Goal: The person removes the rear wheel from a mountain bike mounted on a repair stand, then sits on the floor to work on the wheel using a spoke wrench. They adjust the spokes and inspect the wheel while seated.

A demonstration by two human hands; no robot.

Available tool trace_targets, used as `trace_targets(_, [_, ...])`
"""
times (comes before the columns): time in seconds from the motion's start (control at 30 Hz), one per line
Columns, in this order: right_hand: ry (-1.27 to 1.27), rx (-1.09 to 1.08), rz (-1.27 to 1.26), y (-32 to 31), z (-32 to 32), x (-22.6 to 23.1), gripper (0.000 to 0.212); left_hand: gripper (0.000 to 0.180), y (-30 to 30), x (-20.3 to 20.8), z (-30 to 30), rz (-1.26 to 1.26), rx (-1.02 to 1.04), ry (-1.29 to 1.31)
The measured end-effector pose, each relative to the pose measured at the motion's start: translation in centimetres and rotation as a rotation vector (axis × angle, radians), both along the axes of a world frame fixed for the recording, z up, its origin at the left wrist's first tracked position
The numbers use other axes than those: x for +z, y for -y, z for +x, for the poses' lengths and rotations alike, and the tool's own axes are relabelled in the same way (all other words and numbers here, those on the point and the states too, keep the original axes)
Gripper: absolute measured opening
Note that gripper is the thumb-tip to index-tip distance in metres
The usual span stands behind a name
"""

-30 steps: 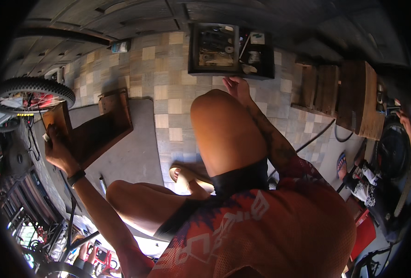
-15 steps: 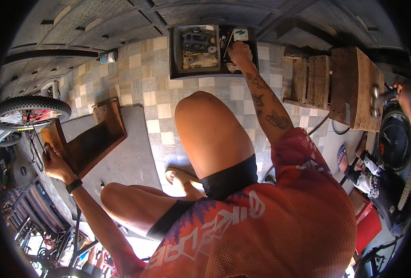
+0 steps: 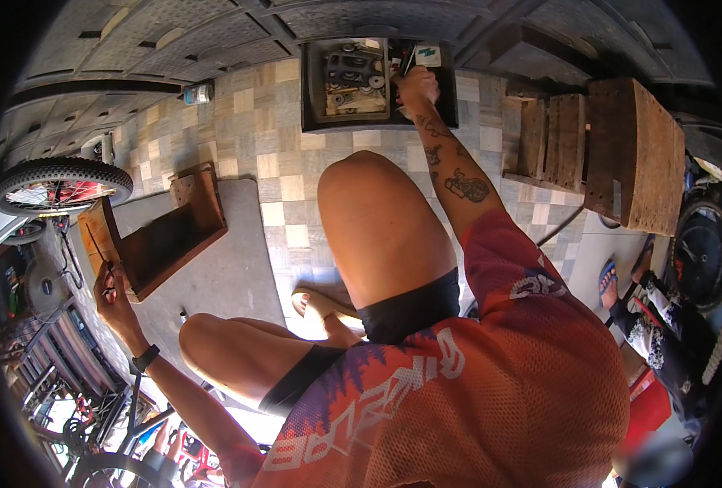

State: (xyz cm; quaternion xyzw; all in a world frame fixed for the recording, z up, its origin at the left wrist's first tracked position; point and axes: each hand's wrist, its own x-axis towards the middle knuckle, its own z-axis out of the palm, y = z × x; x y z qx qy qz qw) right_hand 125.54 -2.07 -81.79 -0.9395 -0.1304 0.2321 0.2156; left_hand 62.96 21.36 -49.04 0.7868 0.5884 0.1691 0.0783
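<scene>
At the far middle, my right hand [image 3: 418,87] reaches into the right compartment of an open black drawer [image 3: 438,114]. Its fingers are curled and closed among small items, and what they grip is hidden. A slim dark tool [image 3: 409,60] sticks out just beyond the knuckles. The drawer's left compartment has a grey tray [image 3: 353,119] of metal parts. On the left, my left hand [image 3: 115,299] is closed in a pinch on a thin dark rod [image 3: 96,244], beside the near left corner of a wooden box [image 3: 178,256].
A grey mat [image 3: 251,268] lies under the wooden box. A bicycle wheel [image 3: 60,183] is at the far left, and a small can [image 3: 198,94] stands by the dark cabinets. Wooden crates [image 3: 633,159] stand at the right, with another person's sandalled foot [image 3: 606,281] nearer me.
My left hand has come right and nearer to me with the thin rod. My right hand has shifted slightly within the drawer's right compartment. A person's hand at the far right has left view.
</scene>
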Motion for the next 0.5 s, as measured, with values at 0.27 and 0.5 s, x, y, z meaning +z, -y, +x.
trace_targets(0.27, [0.349,0.154,-0.161,-1.1,-0.2,-2.1,0.051,0.058,1.2,0.3,-0.2,-0.038,-0.057,-0.018])
trace_targets(0.5, [0.055,0.035,-0.203,-0.6,1.5,-2.9,0.045,0.061,3.7,1.6,-0.1,-0.051,0.002,0.247])
